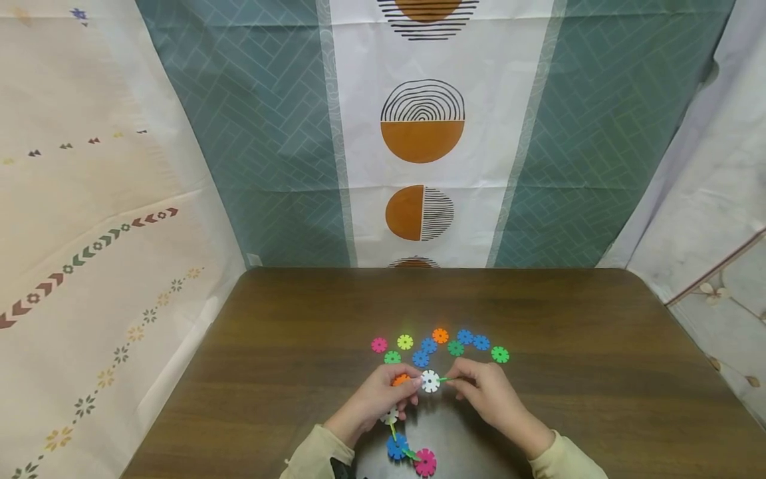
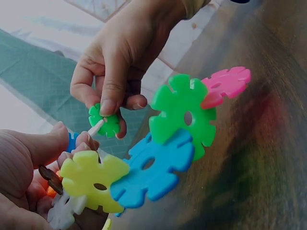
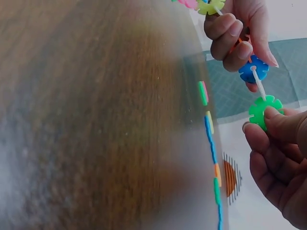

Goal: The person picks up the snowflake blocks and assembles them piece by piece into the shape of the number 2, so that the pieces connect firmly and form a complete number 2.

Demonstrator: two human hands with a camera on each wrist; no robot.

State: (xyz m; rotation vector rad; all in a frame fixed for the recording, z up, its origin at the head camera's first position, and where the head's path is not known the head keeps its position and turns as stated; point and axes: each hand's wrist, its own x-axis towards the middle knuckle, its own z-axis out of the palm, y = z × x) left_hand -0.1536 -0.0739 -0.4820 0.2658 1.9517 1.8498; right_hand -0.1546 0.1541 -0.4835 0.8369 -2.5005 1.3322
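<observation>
My left hand (image 1: 383, 392) holds a chain of slotted plastic snowflake discs, pinching it near a blue disc (image 3: 247, 74). A white disc (image 1: 429, 390) beyond that blue one joins a small-looking green disc (image 2: 111, 127), seen nearly edge-on in the head view. Thumb and fingers of my right hand (image 1: 493, 396) pinch this green disc. From the left palm the other end of the chain hangs out: yellow (image 2: 76, 175), blue (image 2: 139, 184), green (image 2: 165, 122) and pink (image 2: 232, 81) discs, slotted together at angles. Fingers partly hide the orange and white discs in between.
Loose discs lie flat on the dark wooden table (image 1: 287, 346) beyond the hands: pink (image 1: 379, 344), yellow (image 1: 405, 342), orange (image 1: 440, 335), a green one (image 1: 500, 354) at the right end, and several blue. Patterned cloth (image 1: 275, 133) hangs behind the table's far edge.
</observation>
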